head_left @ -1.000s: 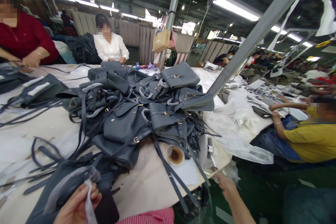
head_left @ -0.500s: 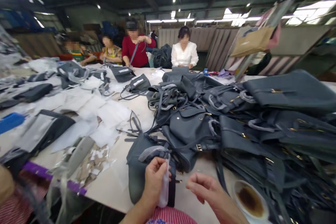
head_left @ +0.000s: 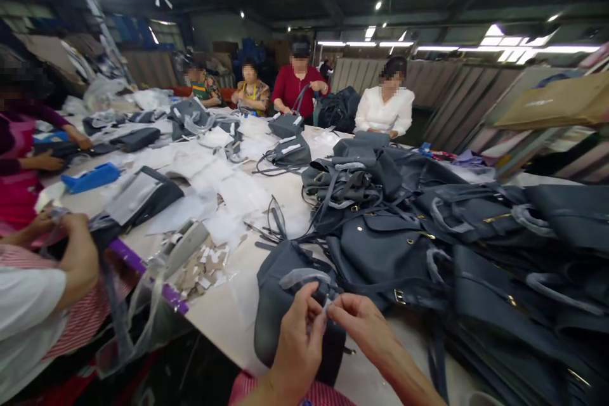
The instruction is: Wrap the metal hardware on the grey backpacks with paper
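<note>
In the head view, I have the left hand (head_left: 301, 333) and right hand (head_left: 360, 322) close together over a dark bag (head_left: 275, 314), which sits near the front edge of the tabletop (head_left: 222, 322). Each grip is pinched, thumb against fingers, grasping a thin piece of clear wrap (head_left: 327, 306) beside the bag's film-covered handle (head_left: 302, 276). I see a pile of bags (head_left: 385, 247) just beyond and to the right, paper scraps (head_left: 204, 273) to the left, and a co-worker in red (head_left: 295, 85) across the tabletop, holding a strap.
</note>
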Demonstrator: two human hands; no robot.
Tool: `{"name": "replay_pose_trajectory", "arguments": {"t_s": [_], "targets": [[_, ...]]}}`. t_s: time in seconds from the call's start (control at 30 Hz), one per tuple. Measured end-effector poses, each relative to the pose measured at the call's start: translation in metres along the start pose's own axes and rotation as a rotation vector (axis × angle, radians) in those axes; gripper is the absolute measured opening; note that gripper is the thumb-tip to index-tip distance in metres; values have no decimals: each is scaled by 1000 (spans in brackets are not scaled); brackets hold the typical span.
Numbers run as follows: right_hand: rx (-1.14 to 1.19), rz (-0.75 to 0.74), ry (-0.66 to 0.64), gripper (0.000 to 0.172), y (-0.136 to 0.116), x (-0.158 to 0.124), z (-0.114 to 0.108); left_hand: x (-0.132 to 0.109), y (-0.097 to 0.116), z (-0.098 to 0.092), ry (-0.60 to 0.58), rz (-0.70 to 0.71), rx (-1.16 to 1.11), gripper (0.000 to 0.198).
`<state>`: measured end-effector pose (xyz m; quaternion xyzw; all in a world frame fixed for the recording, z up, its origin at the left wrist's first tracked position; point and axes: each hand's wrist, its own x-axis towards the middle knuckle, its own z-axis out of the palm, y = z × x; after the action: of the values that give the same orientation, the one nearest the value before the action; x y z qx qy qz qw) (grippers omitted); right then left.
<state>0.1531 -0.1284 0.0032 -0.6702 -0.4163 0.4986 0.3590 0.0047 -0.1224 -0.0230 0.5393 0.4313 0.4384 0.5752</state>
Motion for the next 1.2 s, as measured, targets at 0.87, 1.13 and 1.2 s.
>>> {"name": "replay_pose_trajectory", "arguments": {"t_s": [0.87, 1.13, 1.2], "targets": [[237, 63, 12, 41, 23, -4, 30, 7, 4, -13, 34, -524, -425, 23], [257, 65, 195, 45, 18, -6, 34, 3, -2, -13, 91, -360, -327, 26], [296, 57, 152, 46, 17, -8, 34, 2, 1, -14, 91, -307, -256, 25]]}}
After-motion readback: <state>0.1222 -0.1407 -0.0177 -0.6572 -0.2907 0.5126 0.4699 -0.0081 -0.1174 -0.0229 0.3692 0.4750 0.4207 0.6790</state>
